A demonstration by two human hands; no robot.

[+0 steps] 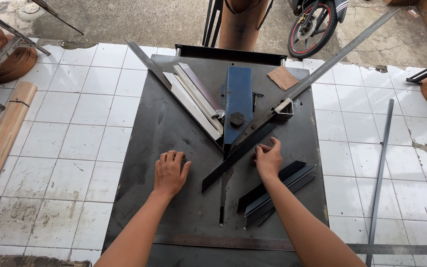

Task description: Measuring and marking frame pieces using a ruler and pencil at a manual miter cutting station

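White floor tiles surround a dark steel work plate carrying a blue mitre cutter, with a dark angle strip lying diagonally under its blade, apparently not yet cut. Left hand rests open and flat on the plate; right hand presses the strip with loosely curled fingers. Pale strips lie to the cutter's left, dark pieces beside the right forearm, a steel ruler along the near edge.

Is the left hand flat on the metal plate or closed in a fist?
Flat: the left hand lies palm down on the metal plate, fingers spread forward, holding nothing.
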